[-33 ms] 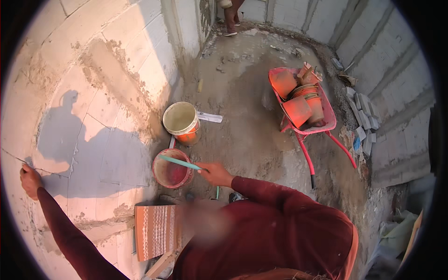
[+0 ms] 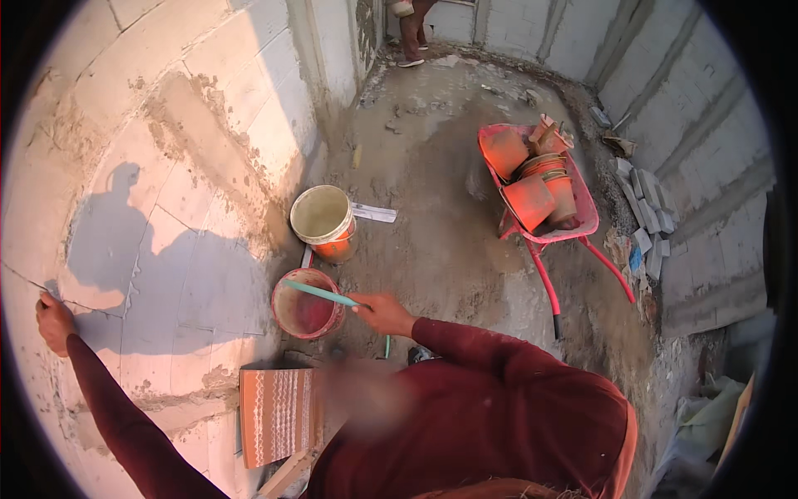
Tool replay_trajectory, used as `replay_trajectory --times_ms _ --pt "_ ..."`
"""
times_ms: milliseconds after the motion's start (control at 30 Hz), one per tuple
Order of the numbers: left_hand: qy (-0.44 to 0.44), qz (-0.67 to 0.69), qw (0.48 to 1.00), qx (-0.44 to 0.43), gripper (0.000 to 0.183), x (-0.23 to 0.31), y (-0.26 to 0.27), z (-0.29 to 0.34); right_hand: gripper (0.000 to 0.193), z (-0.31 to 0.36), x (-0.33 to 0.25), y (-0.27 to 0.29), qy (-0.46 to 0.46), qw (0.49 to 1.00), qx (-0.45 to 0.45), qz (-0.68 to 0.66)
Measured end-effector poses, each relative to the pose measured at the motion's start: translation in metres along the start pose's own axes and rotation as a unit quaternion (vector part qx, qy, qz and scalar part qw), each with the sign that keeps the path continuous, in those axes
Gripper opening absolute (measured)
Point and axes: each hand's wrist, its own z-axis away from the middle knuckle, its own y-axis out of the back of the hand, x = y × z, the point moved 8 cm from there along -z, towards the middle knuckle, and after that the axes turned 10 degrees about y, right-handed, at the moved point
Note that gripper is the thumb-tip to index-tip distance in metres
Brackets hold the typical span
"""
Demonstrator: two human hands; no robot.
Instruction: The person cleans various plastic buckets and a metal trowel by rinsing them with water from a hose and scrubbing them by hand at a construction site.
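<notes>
My left hand (image 2: 55,324) is at the far left against the pale block wall (image 2: 166,274). Its fingers are closed at a dark crack-like joint, and whatever they may pinch there is too small to make out. My right hand (image 2: 384,314) is wrapped round the dark end of a long, thin turquoise tool (image 2: 318,292), whose exact kind I cannot tell. The tool reaches leftward above a red-rimmed bucket (image 2: 284,314) with reddish residue inside. Just beyond stands an orange and white bucket (image 2: 339,249), also open at the top.
A red wheelbarrow (image 2: 592,218) on the right carries several orange buckets (image 2: 529,202). Broken grey blocks (image 2: 650,200) lie along the right wall. Close to my body is a patterned orange-brown panel (image 2: 278,416). Another person (image 2: 411,33) stands at the far end.
</notes>
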Motion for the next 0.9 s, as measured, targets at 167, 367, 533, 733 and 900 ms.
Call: replay_trajectory --times_ms 167,367,533,733,900 --pt "-0.010 0.022 1.000 -0.002 0.056 0.003 -0.002 0.000 0.034 0.005 0.003 -0.004 0.045 0.999 0.023 0.005" --pt "-0.010 0.019 1.000 -0.002 0.055 0.002 0.003 0.000 0.035 0.005 0.000 0.001 0.037 0.999 0.029 0.007" --pt "-0.015 0.028 0.999 0.012 0.054 0.006 -0.002 -0.001 0.036 0.007 0.005 -0.001 0.050 0.997 0.050 0.016" --pt "-0.015 0.015 1.000 0.014 0.054 0.001 0.005 0.001 0.036 0.011 -0.008 0.000 0.036 0.999 0.037 0.001" --pt "-0.017 0.025 0.999 0.023 0.054 -0.001 0.006 0.001 0.036 0.013 -0.007 -0.004 0.015 0.999 0.041 -0.019"
